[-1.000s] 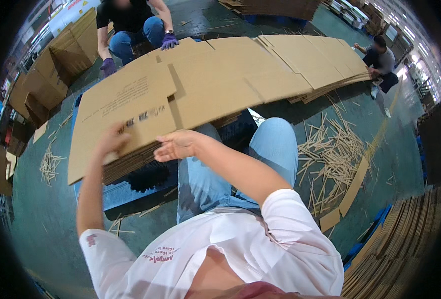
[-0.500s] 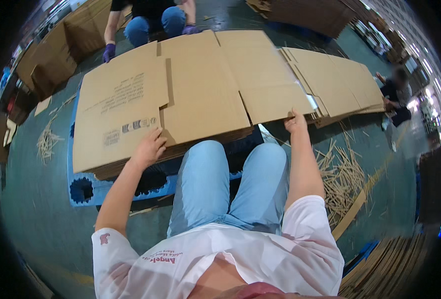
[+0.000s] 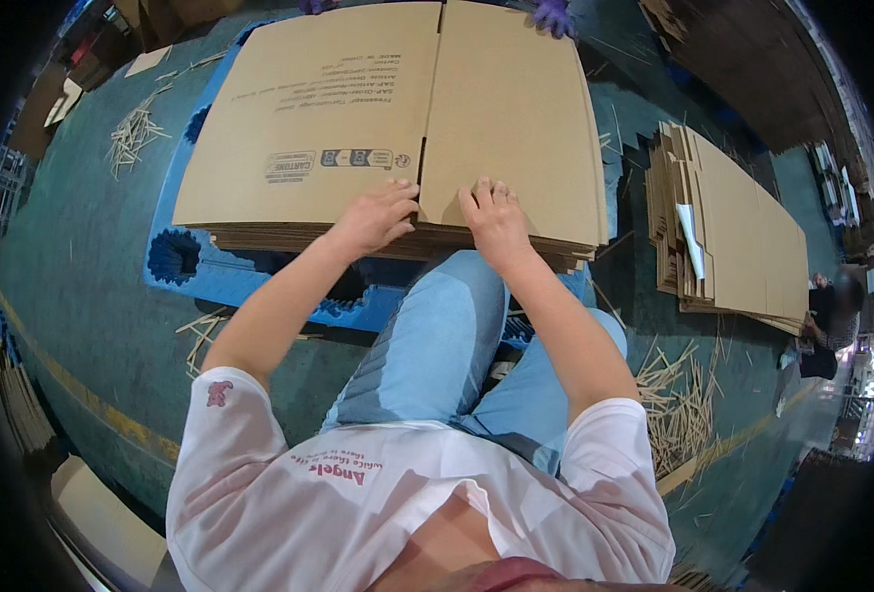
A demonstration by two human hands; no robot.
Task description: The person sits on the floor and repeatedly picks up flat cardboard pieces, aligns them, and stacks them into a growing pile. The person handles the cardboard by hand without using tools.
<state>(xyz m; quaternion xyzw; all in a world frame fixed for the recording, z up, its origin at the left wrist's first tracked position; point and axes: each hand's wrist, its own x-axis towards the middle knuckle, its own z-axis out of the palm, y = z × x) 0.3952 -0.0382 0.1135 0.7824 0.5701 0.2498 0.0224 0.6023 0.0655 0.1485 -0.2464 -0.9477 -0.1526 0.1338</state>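
Note:
A flat printed cardboard box (image 3: 299, 128) lies on top of a stack of flattened cardboard boxes, with a narrow slit running down between its two panels. My left hand (image 3: 382, 217) rests at the near edge, just left of the slit, its fingertips lying on the board. To the right of the slit, my right hand (image 3: 494, 222) lies on the plain panel with its fingers apart. Neither hand grips anything that I can see. Across the stack, a co-worker's purple-gloved hand (image 3: 553, 18) touches the far edge.
Under the stack is a blue plastic pallet (image 3: 175, 281). Another pile of flattened cardboard boxes (image 3: 743, 217) stands to the right. Cardboard strips (image 3: 679, 405) litter the green floor beside my leg. At the far right, another person (image 3: 832, 316) is partly visible.
The panel that stretched right toward the other pile no longer sticks out; the box lies folded on the stack. My right hand has moved left, off that panel's edge. The view has turned.

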